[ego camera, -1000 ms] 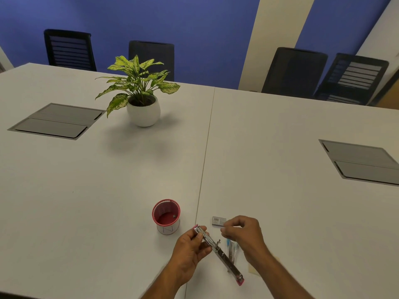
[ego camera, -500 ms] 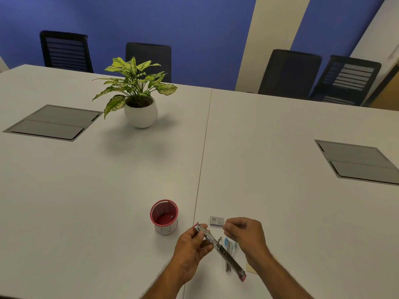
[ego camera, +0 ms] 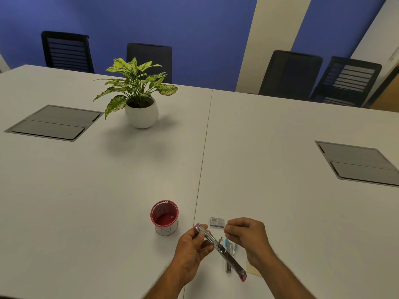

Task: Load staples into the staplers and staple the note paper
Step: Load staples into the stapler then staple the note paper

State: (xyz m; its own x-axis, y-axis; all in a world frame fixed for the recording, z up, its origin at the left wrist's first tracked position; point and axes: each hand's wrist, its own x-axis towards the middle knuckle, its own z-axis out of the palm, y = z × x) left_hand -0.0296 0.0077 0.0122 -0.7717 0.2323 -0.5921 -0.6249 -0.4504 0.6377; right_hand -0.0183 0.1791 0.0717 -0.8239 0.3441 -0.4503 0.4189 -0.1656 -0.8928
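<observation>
The left hand [ego camera: 192,249] grips a pink-tipped stapler [ego camera: 220,250] that is swung fully open into one long metal bar, its far end by the thumb and its near end slanting down toward the person. The right hand [ego camera: 248,236] hovers just beside that stapler with fingers curled and fingertips pinched together; whether staples sit between them is too small to tell. A small staple box [ego camera: 217,222] lies on the white surface [ego camera: 108,190] just beyond the stapler. A second, blue-tipped stapler [ego camera: 230,251] lies under the pink one, and a yellowish note paper [ego camera: 253,271] shows near the right wrist. A red mesh cup [ego camera: 164,216] stands left of the stapler; a potted plant [ego camera: 138,93] sits far beyond it.
</observation>
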